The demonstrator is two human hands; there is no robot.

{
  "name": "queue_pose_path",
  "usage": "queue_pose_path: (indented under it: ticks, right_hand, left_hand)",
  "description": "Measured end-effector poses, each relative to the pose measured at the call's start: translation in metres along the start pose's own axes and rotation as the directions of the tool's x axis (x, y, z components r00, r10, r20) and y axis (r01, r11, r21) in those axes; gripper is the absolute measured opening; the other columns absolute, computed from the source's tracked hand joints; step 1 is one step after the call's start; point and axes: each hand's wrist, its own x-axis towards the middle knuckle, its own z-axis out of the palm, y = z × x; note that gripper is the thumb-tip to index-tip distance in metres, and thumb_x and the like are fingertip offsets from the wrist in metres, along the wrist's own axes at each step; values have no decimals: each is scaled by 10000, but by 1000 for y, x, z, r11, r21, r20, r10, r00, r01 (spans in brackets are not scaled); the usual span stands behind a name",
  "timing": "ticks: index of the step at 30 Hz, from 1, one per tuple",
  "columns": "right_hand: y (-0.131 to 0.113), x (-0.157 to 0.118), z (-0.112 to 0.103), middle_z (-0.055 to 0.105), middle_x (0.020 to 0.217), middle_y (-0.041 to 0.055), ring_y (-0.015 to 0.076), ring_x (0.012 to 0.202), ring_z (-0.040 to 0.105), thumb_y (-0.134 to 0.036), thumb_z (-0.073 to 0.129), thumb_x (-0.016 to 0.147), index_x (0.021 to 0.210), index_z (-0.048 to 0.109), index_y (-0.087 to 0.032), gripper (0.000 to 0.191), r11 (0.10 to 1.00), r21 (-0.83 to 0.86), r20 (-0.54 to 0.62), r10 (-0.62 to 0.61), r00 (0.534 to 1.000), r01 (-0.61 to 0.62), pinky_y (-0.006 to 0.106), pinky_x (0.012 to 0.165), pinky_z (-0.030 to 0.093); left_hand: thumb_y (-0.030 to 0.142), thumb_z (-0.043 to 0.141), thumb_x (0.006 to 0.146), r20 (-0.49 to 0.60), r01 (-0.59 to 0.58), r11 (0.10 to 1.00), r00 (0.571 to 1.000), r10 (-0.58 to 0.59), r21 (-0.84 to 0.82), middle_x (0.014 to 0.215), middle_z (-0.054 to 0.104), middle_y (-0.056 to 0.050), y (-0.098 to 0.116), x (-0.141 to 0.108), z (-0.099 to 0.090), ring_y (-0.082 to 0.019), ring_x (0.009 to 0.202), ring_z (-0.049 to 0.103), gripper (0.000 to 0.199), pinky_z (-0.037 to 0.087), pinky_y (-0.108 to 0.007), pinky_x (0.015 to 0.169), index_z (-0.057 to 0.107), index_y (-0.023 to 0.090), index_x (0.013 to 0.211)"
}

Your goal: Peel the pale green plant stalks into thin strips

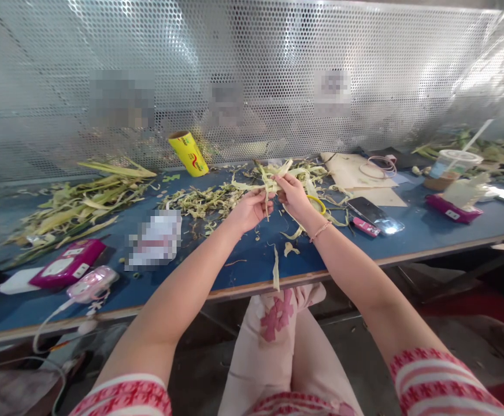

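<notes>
A blue table [252,263] crosses the frame under my arms. A heap of leafy strips [100,199] spreads at middle left. At centre, my left hand [252,211] and right hand [293,195] both pinch pale, twisted strips [270,185] between thumb and fingers. A yellow tube [191,156] leans at upper centre-left.

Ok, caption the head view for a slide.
Both hands hold pale leafy strips above a blue table strewn with plant scraps.
</notes>
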Motion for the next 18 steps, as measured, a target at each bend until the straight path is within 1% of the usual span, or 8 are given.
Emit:
queue_pose_path:
  ticks: [7,13,18]
  right_hand:
    - [0,1,0,264,497,-120,19,391,206,-421,703,778,810,553,-188,279,1000,-16,-24,-1,1000,0,180,376,134]
    - [1,2,-2,281,489,-112,22,396,205,-412,705,776,789,552,-187,273,1000,-20,-25,10,1000,-10,182,366,121]
    - [4,3,-3,272,479,-113,21,389,195,-419,698,780,793,570,-185,267,999,-32,-7,-12,1000,11,182,360,122]
  left_hand:
    - [44,594,796,-14,1,1000,1000,-1,10,664,646,32,0,-1,2,-72,537,595,120,496,-217,572,600,161,818]
    - [31,609,778,-100,-29,998,994,33,48,697,698,25,-2,2,1,-79,570,636,165,534,-228,635,600,167,870]
    - [35,690,699,-108,-33,994,993,44,101,666,694,21,-2,4,-3,-83,558,630,222,519,-227,641,603,160,860]
